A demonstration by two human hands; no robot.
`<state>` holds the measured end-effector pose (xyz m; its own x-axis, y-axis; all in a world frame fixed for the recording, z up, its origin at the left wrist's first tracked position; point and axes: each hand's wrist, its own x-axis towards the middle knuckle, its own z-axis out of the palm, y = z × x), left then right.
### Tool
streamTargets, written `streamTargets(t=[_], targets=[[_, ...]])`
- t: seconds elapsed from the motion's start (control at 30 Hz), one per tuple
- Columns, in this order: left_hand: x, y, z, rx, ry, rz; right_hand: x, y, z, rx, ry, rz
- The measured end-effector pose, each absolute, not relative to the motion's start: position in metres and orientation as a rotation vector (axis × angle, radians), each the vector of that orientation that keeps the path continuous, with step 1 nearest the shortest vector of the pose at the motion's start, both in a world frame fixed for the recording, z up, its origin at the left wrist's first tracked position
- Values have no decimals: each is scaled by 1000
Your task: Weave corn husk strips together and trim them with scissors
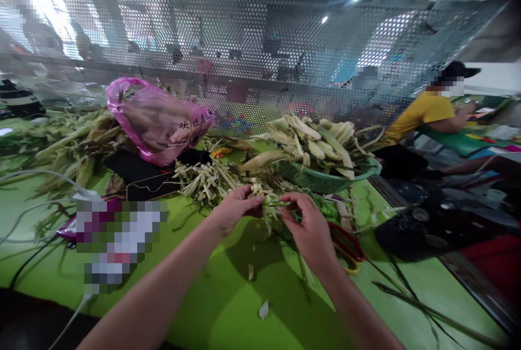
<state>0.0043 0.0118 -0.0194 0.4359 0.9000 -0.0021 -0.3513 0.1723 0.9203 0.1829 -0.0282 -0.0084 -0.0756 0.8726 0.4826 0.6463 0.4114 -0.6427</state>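
Observation:
My left hand (236,209) and my right hand (309,228) meet above a bright green table (228,306). Both pinch a small bundle of pale green leaf strips (271,206) held between them, fingers closed on it. Just beyond the hands lies a heap of cut leaf pieces (207,179). A green basket (325,179) piled with corn husks (313,141) stands right behind the bundle. Red-handled scissors (348,247) lie on the table beside my right wrist.
A pink plastic bag (157,119) sits at the back left beside a pile of long green leaves (65,144). A perforated metal screen (260,46) closes the far side. A person in a yellow shirt (419,114) sits at the right. Cables (28,214) run along the left.

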Motion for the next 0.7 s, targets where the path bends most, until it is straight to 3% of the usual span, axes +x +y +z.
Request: streamTargets(t=[0.57, 0.7], targets=[[22, 5, -24, 1062, 885, 1247, 163, -45, -8, -1236, -2033, -4], [16, 6, -23, 944, 835, 1203, 165, -45, -2, -1196, -1979, 197]])
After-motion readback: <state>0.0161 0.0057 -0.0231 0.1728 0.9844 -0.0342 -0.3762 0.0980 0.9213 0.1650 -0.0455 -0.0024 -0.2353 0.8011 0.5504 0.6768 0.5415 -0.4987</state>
